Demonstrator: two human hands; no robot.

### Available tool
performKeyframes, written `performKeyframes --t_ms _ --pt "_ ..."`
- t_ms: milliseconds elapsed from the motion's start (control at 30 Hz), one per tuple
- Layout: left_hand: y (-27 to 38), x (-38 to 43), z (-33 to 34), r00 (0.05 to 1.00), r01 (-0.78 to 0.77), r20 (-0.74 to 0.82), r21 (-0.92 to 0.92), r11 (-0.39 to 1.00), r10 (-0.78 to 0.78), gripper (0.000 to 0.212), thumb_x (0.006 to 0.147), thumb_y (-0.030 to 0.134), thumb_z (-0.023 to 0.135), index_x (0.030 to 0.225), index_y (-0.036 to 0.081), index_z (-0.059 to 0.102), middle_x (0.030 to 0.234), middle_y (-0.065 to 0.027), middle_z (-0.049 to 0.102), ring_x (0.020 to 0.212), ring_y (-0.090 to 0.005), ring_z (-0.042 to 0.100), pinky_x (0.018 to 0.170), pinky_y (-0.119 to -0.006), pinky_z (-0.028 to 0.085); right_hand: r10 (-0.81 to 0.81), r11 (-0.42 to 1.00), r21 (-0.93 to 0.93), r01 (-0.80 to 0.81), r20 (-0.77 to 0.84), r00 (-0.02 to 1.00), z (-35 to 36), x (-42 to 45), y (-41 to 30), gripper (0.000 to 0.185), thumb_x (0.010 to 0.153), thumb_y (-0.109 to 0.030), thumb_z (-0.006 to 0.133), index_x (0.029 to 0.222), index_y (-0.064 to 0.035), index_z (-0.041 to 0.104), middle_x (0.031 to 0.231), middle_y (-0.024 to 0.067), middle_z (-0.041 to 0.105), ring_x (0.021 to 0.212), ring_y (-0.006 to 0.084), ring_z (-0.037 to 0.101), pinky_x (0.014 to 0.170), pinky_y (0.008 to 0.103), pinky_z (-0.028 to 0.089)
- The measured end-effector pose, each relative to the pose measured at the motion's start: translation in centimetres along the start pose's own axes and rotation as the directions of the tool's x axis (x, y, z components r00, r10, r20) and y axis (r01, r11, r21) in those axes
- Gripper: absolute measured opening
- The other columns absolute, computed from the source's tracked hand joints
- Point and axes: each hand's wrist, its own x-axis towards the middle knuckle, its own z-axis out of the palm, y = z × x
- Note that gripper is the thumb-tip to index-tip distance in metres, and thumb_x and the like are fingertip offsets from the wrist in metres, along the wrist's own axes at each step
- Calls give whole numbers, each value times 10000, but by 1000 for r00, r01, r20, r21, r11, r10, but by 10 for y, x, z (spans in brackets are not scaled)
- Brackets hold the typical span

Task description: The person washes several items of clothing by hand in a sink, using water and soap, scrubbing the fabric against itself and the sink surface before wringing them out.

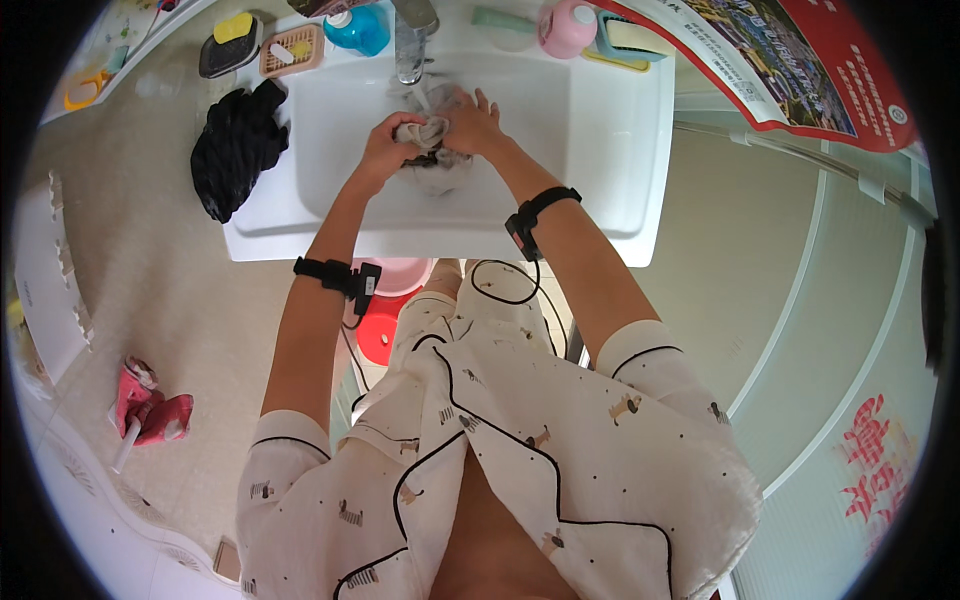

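Water runs from a metal faucet [410, 56] into a white washbasin [510, 240]. Under the stream, my left hand [390, 146] grips a wet, bunched light-coloured cloth [421, 133] at its left side. My right hand [472, 124] is at the cloth's right side, with some fingers spread; whether its thumb side pinches the cloth is hard to tell. Grey, wet material lies in the water below and around both hands, partly blurred. A black cloth [238, 146] hangs over the basin's left rim.
Along the basin's back edge stand a black soap dish [231, 52], a pink soap dish [292, 51], a blue bottle [357, 31], a pink bottle [568, 28], a green tube [502, 19] and a blue dish [634, 37]. A red printed sheet [817, 112] overhangs the right.
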Motion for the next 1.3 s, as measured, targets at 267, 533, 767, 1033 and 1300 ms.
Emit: performKeyframes --t_ms 267,533,767,1033,1300 --pt "7 -33 -67 881 -270 -37 780 564 472 473 607 20 717 1066 20 606 982 -163 589 910 -350 589 830 -365 485 -229 856 495 152 99 968 -51 -30 3 523 611 -266 793 1050 -28 636 826 115 665 763 228 635 712 322 496" --pt "57 -42 -99 903 -427 99 306 851 417 555 668 -199 534 1167 35 597 1036 -113 608 962 -257 605 887 -302 476 -129 763 601 238 -219 967 -101 -64 9 498 638 -149 770 1108 -83 618 963 145 625 787 259 615 689 351 492" --pt "-48 16 -64 932 -3 -169 882 471 321 881 698 417 776 1456 325 336 1516 -184 250 1369 -476 221 1046 -621 272 229 973 27 -228 -70 971 -16 -42 -6 840 741 -389 739 1450 -380 288 1544 151 142 1349 529 188 928 714 327" --pt "-73 58 32 931 268 -342 877 400 126 787 793 643 547 1425 203 382 1566 -196 15 1355 -593 -38 919 -822 95 184 977 -68 -201 -201 962 59 -1 8 634 912 -552 430 1486 -362 237 1585 151 7 1392 532 -9 976 789 -10" --pt "-96 78 23 927 223 -310 907 357 209 759 768 599 604 1372 170 433 1553 -210 11 1352 -583 -80 939 -811 19 132 981 -127 -150 -140 981 69 10 20 670 918 -528 442 1499 -283 217 1587 96 12 1413 480 -43 1006 761 -34"
